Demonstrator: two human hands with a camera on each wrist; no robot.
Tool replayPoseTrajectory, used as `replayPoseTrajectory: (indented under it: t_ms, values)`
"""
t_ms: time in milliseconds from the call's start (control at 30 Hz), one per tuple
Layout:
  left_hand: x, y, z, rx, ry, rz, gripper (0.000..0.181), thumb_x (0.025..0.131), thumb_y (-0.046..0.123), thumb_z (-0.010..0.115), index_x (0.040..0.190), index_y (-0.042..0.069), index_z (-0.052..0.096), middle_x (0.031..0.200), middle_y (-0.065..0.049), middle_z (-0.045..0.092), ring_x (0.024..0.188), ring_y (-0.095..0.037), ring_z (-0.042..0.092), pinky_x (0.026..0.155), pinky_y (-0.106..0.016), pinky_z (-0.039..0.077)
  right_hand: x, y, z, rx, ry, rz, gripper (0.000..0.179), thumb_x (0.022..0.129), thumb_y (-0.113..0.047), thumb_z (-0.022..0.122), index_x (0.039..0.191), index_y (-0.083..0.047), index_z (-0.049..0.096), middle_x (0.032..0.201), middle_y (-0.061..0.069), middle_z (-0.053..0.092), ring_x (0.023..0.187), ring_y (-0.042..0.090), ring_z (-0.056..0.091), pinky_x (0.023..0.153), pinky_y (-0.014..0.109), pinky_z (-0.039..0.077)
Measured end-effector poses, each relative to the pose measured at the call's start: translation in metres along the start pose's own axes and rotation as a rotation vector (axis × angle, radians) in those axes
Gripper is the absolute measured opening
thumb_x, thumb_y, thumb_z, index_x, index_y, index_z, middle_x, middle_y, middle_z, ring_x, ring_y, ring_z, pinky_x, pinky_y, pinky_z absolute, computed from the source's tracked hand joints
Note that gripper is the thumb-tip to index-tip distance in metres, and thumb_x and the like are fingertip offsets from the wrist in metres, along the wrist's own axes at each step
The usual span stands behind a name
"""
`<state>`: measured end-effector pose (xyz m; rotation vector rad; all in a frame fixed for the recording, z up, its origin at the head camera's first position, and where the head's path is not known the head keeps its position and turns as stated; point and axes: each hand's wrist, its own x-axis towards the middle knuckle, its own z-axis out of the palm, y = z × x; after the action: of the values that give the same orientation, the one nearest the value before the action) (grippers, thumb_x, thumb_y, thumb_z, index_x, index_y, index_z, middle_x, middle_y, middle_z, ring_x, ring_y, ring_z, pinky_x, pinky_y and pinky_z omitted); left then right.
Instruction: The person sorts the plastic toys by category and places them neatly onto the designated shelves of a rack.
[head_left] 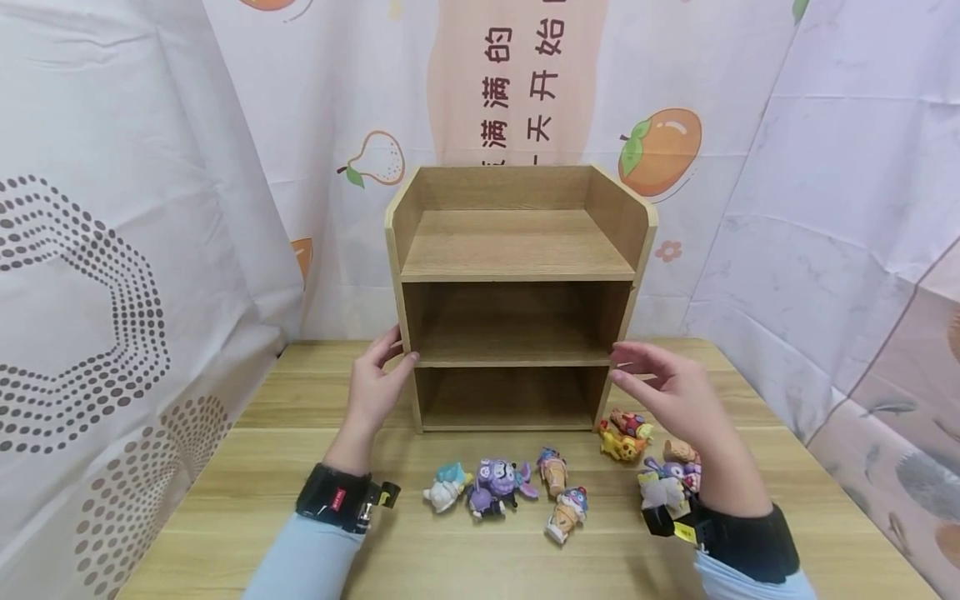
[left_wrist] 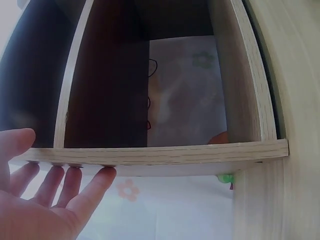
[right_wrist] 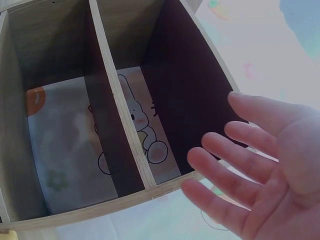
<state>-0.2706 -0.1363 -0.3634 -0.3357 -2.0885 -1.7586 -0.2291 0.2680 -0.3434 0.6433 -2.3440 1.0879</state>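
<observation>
A light wooden shelf (head_left: 517,275) with two compartments and an open top tier stands upright on the table. My left hand (head_left: 377,379) holds its left side panel, fingertips (left_wrist: 102,175) against the outer face and thumb over the front edge. Beside the right side panel is my right hand (head_left: 671,387), its fingers spread and slightly bent, holding nothing. In the right wrist view, the fingers (right_wrist: 232,167) overlap the panel's edge. Both compartments look bare inside; the left wrist view shows printed cloth through an opening at the back.
Several small toy figures lie before the shelf: a white-and-teal one (head_left: 447,487), a purple cluster (head_left: 498,483) and two ice-cream-cone figures (head_left: 566,512). More toys, including a yellow one (head_left: 622,446) and a grey one (head_left: 663,492), lie at right. Printed curtains (head_left: 330,100) surround the wooden table (head_left: 247,483).
</observation>
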Motion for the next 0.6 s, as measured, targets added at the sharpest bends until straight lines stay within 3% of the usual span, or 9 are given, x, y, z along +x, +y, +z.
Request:
replayPoseTrajectory:
  t_ms: [67,200,433,600]
  values:
    - [-0.004,0.008,0.000,0.013,0.001,0.014,0.053,0.094,-0.003,0.067,0.145,-0.006,0.051,0.145,-0.023,0.053,0.125,-0.039,0.057,0.081,-0.013,0.054,0.000,-0.001,0.001,0.014,-0.028,-0.001,0.036,0.094,-0.007,0.074,0.129,0.001,0.066,0.114,0.015,0.073,0.095,0.006,0.069,0.077,0.016,0.058]
    - [-0.005,0.006,0.001,0.033,0.010,0.029,0.052,0.094,-0.005,0.067,0.144,-0.006,0.052,0.144,-0.023,0.054,0.124,-0.039,0.059,0.083,-0.012,0.053,-0.002,-0.001,0.003,0.029,-0.077,-0.004,0.038,0.093,-0.006,0.075,0.130,0.000,0.065,0.117,0.014,0.072,0.097,0.009,0.070,0.079,0.017,0.058]
    - [0.007,-0.032,0.001,0.033,0.039,-0.005,0.053,0.094,-0.001,0.069,0.144,0.001,0.055,0.142,-0.018,0.057,0.124,-0.033,0.059,0.083,-0.012,0.051,-0.003,-0.004,0.008,0.018,-0.162,0.006,0.043,0.092,-0.012,0.077,0.132,-0.002,0.064,0.123,0.009,0.071,0.104,0.013,0.068,0.084,0.025,0.060]
    - [0.010,-0.038,0.001,0.031,0.044,0.017,0.052,0.094,0.002,0.071,0.144,0.004,0.057,0.139,-0.015,0.060,0.122,-0.030,0.061,0.079,-0.011,0.053,-0.002,-0.007,0.012,-0.022,-0.219,0.020,0.047,0.092,-0.020,0.079,0.134,-0.006,0.064,0.125,0.004,0.070,0.109,0.020,0.066,0.086,0.036,0.061]
